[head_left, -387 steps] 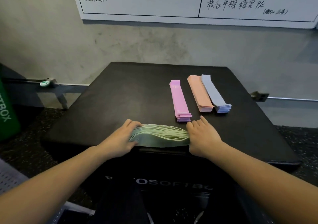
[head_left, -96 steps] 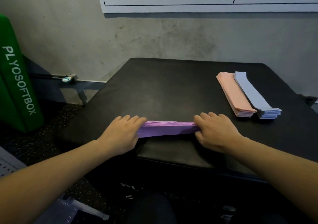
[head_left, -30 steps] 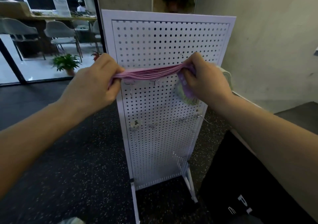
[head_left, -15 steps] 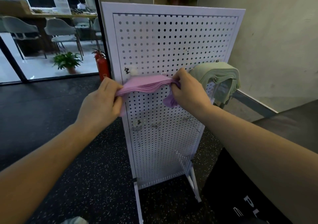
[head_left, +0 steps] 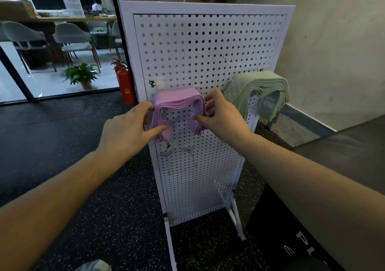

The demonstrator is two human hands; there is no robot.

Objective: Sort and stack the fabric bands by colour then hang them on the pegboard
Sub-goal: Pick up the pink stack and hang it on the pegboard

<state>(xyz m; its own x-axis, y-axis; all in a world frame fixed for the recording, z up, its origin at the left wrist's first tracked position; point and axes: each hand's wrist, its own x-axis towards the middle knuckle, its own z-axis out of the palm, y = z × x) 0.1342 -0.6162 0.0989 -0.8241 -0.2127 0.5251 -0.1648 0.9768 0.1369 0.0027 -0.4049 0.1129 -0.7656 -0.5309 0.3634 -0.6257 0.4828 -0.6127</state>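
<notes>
Hands [head_left: 125, 131] [head_left: 220, 116], purple bands [head_left: 177, 100], unreadable pegboard [head_left: 208, 48] labels [head_left: 152, 83]

Both bare forearms reach forward and up from the lower corners, converging toward the middle of the view. The left hand [head_left: 125, 131] is turned back-of-hand to the camera, its thumb stretched out to the right and its fingers curled in a pinch on the left hanging end of the stack of pink bands [head_left: 177, 102]. The right hand [head_left: 223, 116] mirrors it, thumb pointing left and fingers bent, pinching the stack's right end.
</notes>
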